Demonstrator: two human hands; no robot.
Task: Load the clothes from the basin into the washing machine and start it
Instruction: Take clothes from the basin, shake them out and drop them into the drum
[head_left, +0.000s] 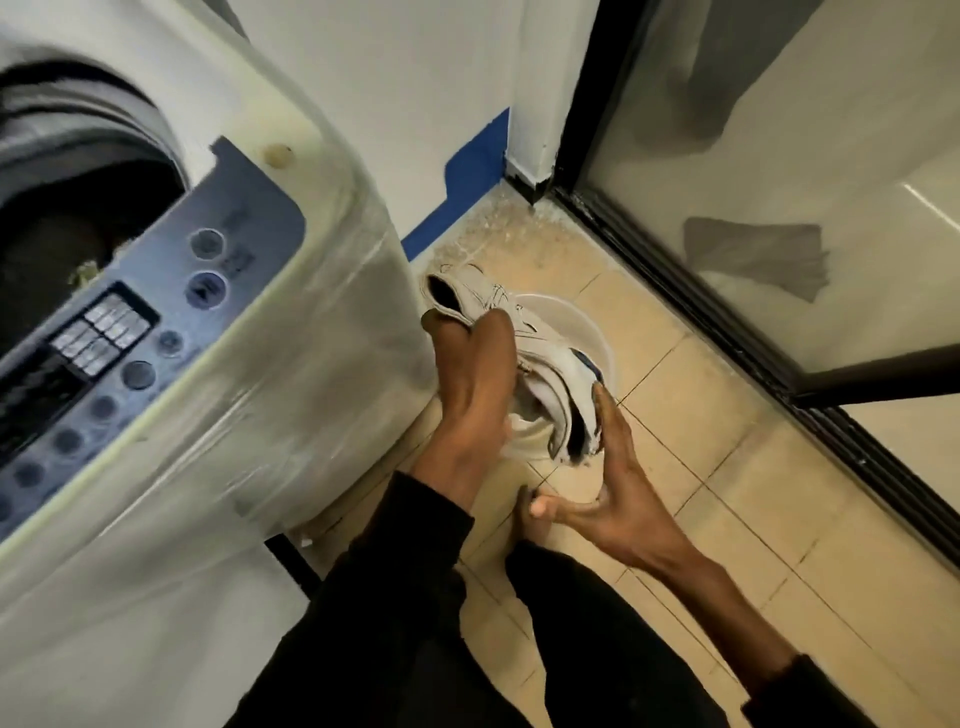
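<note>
A white top-loading washing machine (270, 322) fills the left side, its lid open and the dark drum (67, 208) showing. Its control panel (135, 332) faces me. On the tiled floor right of it sits a clear plastic basin (587, 332). My left hand (472, 374) grips a bundle of pale beige and white clothes (540, 364) just above the basin. My right hand (618, 467) is spread, its fingertips touching the lower end of the bundle. Most of the basin's inside is hidden by the clothes.
A black-framed glass sliding door (779, 234) runs along the right. A white wall with blue tape (467, 171) stands behind the basin. My bare foot (524, 519) and dark trouser legs are on the beige floor tiles (727, 493).
</note>
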